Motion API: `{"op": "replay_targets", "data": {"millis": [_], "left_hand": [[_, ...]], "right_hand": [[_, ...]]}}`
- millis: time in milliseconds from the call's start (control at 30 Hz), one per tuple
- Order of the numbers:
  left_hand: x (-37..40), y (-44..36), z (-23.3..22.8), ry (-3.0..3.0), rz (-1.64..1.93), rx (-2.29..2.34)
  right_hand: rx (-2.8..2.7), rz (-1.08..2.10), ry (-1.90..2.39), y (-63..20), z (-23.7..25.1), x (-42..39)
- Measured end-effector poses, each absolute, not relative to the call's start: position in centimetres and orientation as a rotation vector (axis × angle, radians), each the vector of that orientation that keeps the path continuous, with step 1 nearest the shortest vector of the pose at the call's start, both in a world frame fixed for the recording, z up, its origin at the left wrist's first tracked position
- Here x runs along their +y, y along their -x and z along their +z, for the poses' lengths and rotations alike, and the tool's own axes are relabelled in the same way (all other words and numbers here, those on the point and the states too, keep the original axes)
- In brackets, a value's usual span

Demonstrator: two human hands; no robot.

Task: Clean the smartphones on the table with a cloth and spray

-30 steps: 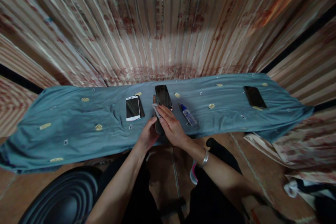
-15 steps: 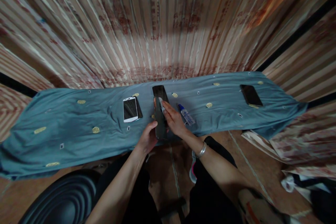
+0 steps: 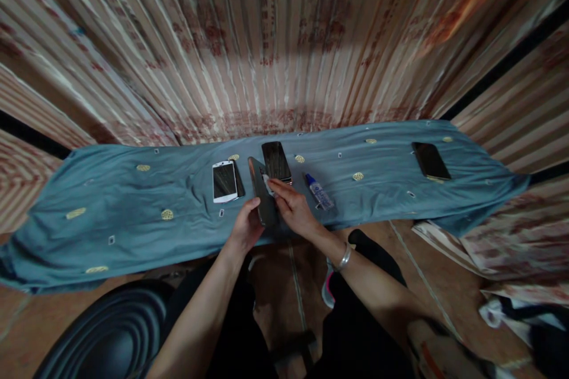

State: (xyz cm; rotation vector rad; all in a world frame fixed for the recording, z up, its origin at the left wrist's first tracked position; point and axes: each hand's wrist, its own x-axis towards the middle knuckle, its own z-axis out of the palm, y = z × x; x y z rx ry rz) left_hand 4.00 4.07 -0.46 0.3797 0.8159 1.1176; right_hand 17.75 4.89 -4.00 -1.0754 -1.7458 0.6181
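Note:
My left hand point(image 3: 246, 226) grips a dark smartphone point(image 3: 265, 208) by its lower end, tilted above the cloth-covered bench. Fingers of my right hand point(image 3: 294, 207) are closed on a small whitish wipe point(image 3: 267, 180), pressed against the phone's upper part; most of the wipe is hidden under them. Just beyond the held phone, a black phone point(image 3: 276, 161) lies on the cloth. A clear spray bottle with a blue top point(image 3: 320, 194) lies to the right of my right hand. Left of my hands, a white-framed phone point(image 3: 224, 182) rests over another dark phone.
A teal patterned cloth point(image 3: 133, 207) covers the long narrow bench. Another dark phone point(image 3: 431, 161) lies toward its right end. Pleated curtains point(image 3: 293, 41) hang behind the bench. A round black ribbed object point(image 3: 106, 337) stands at the lower left, near my legs.
The held phone has turned and shifted slightly left, uncovering more of the black phone behind it. My right hand has moved slightly lower with the wipe.

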Motion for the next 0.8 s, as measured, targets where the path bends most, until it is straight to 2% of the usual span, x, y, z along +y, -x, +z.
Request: {"op": "replay_targets", "data": {"millis": [233, 500, 800], "left_hand": [[4.2, -3.9, -0.8, -0.387, 1.142, 0.803], [2.9, -5.0, -0.9, -0.432, 0.967, 0.772], [2.2, -5.7, -1.5, -0.53, 0.828, 0.742]], "right_hand": [[-1.769, 0.585, 1.077, -17.5, -4.3, 4.8], [-1.655, 0.536, 1.165, -19.1, -5.1, 6.7], [-1.636, 0.426, 1.125, -20.0, -2.5, 6.3]]}}
